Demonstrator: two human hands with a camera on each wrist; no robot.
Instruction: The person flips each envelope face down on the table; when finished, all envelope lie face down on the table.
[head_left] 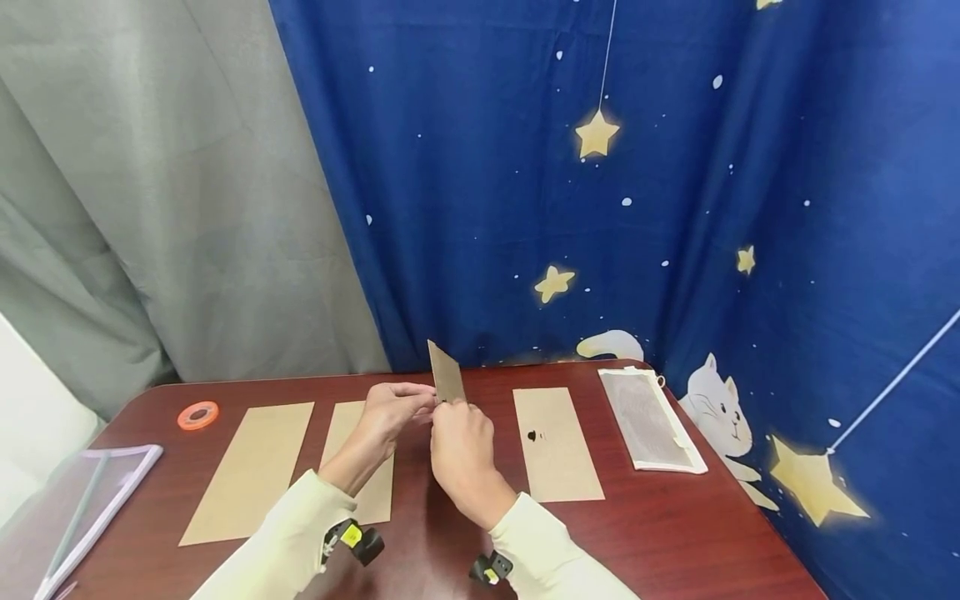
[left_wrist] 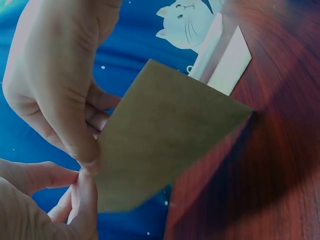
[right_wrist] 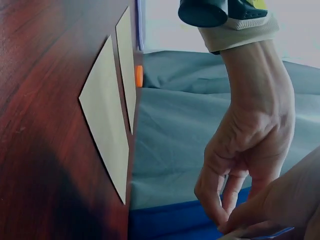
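A brown card (head_left: 447,375) (left_wrist: 160,130) is held up on edge above the table. My right hand (head_left: 463,454) (left_wrist: 60,75) grips it, thumb on the near face and fingers behind. At its left edge, the thumb and a finger of my left hand (head_left: 382,421) (left_wrist: 55,200) pinch together beside the right thumb tip; the fingers cover the edge there. In the right wrist view, my left hand (right_wrist: 250,135) meets my right hand (right_wrist: 285,205) at the fingertips, and only a thin strip of the card shows.
Two plain brown cards (head_left: 251,471) (head_left: 375,492) lie left, the nearer partly behind my left arm. Right lies a card with a small black mark (head_left: 558,446), then a white-edged mesh pouch (head_left: 652,421). An orange tape roll (head_left: 198,416) and a clear pouch (head_left: 97,508) are far left.
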